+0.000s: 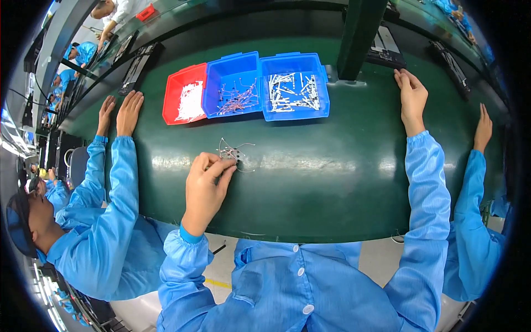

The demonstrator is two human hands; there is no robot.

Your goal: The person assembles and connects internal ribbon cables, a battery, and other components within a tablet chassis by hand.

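Between the thumb and fingers of my left hand (206,185), a small bunch of thin wires (232,150) with tiny black ends is pinched above the green table. The loose wire ends fan out past my fingertips. Further off, my right hand (412,99) reaches to the far right, its fingers closed at the near corner of a flat black tray (387,57) with a silvery plate on it. Beyond my left hand stand a red bin (170,105) of white pieces, a blue bin (232,65) of similar wires and a blue bin (298,115) of short white strips.
A dark green post (362,39) rises beside the black tray. To the left, a co-worker's hands (128,113) rest on the green table (310,193) near another black tray (138,66). A second person's hand (483,130) lies at the right, near a third tray (451,69).
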